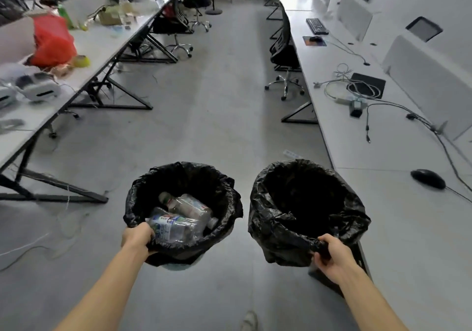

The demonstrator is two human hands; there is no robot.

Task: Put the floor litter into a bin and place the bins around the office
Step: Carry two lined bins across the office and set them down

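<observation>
Left hand (136, 237) grips the black-bagged round bin (184, 168) of clear plastic bottles (178, 222), right hand (329, 256) the other black-bagged bin (268, 224); a thin bag may slip and spill

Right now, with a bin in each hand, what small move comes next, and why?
Likely lower the right bin beside the desk: the right hand grips its rim, the desk stands close by, and the bottles already lie in the left bin.

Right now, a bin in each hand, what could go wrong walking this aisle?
The right hand pinches loose liner on the right bin; it could slip or tear. The bottles in the left bin may spill if the left hand tilts it. Floor cables by the left desk could snag a foot.
</observation>
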